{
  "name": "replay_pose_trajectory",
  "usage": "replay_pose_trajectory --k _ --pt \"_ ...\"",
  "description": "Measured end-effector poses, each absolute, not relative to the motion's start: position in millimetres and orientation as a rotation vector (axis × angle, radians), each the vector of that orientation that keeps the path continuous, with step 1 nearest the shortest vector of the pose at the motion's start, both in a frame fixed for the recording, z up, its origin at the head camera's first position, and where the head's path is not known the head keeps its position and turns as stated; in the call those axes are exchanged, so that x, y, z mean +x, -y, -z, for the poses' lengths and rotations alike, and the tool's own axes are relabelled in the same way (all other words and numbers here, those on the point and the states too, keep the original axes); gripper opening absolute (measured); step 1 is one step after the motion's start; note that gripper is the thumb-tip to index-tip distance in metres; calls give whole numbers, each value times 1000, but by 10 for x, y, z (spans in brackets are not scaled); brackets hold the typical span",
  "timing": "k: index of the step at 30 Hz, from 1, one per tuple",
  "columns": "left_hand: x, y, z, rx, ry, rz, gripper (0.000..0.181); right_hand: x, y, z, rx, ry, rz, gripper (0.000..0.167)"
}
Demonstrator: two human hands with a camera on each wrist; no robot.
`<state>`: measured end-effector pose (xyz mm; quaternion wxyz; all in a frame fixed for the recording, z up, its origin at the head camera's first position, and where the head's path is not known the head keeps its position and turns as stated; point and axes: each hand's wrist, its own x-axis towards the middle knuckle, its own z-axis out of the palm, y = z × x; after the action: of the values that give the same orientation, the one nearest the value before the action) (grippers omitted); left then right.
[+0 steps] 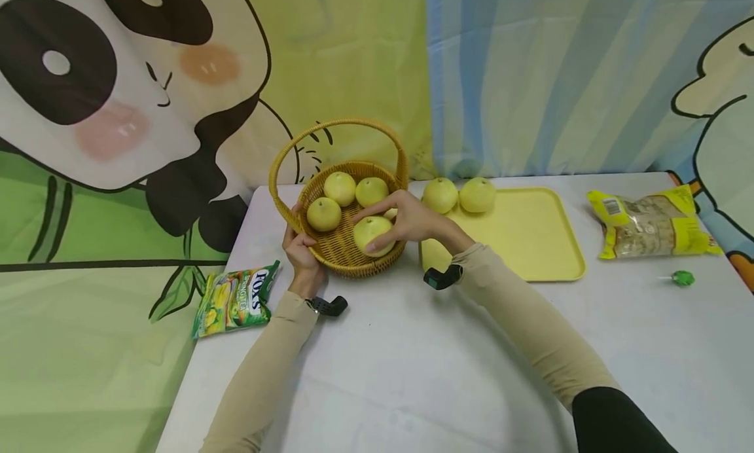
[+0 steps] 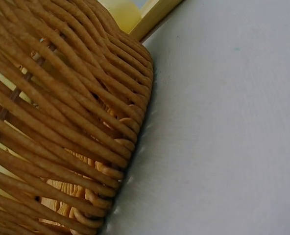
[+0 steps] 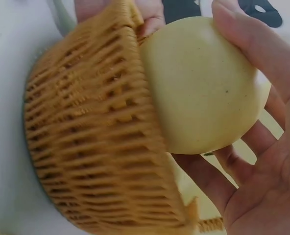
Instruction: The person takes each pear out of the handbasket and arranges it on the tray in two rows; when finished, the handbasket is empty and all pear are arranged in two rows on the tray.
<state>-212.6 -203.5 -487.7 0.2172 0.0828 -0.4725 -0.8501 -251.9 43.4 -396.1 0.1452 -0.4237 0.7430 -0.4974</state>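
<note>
A: Which hand bears on the round, golden-brown wicker basket with a tall hoop handle [image 1: 340, 247]?

B: The left hand [image 1: 303, 251], at the basket's 8 o'clock, its thumb and fingers clasping the side. The basket stands on the white-covered table [image 1: 377, 368].

A: And the right hand [image 1: 415, 218]?

B: It is clamped, thumb opposite fingers, on a smooth, round, pale yellow-green fruit [image 1: 371, 232] at 4 o'clock within the basket's rim. Three similar whole fruits [image 1: 340, 189] lie inside, at about 10, 11 and 1 o'clock; part of another shows behind the hand.

A: What lies at 3 o'clock from the basket?

B: A flat, rectangular, pale yellow tray [image 1: 530, 237], with two matching fruits [image 1: 477, 195] at its 10 to 11 o'clock. Farther out are a yellow-and-clear plastic packet [image 1: 648, 227], its print illegible, and a small green object [image 1: 683, 278].

A: Any readable brand?

B: At 8 o'clock, a glossy green-and-yellow plastic bag [image 1: 235, 300] reads "FOX'S" in white; its smaller lettering is uncertain.
</note>
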Motion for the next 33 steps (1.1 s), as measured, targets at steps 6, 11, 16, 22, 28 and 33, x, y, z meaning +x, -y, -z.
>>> replay_pose_trajectory --k 6,11,16,22,28,33 --pt "-2122 2031 4909 234 1292 2358 87 -2535 -727 3893 -1131 -2186 1492 52" --pt "-2120 2028 4920 224 1273 2358 87 -2572 -1154 3843 -1000 -2201 1592 53" --pt "-2127 2020 4909 201 1245 2371 86 -2609 -1675 3812 -857 -2326 1621 54" --pt "-2109 2016 4895 219 1221 2378 87 -2622 -2275 3797 -620 -2472 1582 55" --pt "-2107 2009 4895 216 1231 2381 86 -2688 -2716 3889 -466 -2609 1438 57" --pt "-2117 2003 4889 210 1256 2382 85 -2743 -2912 4010 -384 -2576 1459 56"
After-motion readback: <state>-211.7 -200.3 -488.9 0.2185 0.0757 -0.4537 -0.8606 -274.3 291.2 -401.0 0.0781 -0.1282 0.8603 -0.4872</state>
